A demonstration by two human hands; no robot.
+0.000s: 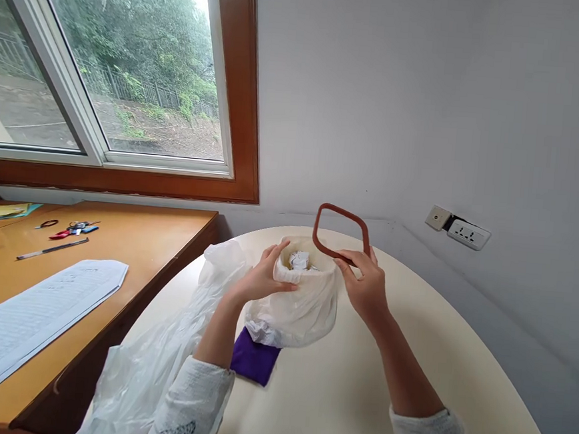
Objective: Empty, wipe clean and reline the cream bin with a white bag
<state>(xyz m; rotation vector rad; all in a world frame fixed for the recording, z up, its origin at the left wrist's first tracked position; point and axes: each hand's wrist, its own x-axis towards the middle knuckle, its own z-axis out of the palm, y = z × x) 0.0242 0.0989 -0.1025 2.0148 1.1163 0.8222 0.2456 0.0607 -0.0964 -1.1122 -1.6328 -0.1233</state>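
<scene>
A small trash bin (307,305) lined with a whitish plastic bag stands on the round table, and crumpled white paper (299,260) shows inside its mouth. My left hand (263,275) grips the bin's rim at the left, thumb in front and fingers behind. In my right hand (364,283) is a reddish-brown rim ring (344,212), a rounded square frame held tilted up above the bin's right side. The ring's lower edge is near the bin's mouth; whether they touch I cannot tell. The bag's folded edge hangs over the bin's outside.
A translucent plastic bag (142,359) spreads along the table's left side. A purple cloth (255,357) lies partly under the bin. On the wooden desk (152,233) are papers (35,324), a pen (52,249) and keys (75,228). Wall sockets (468,234) are at right.
</scene>
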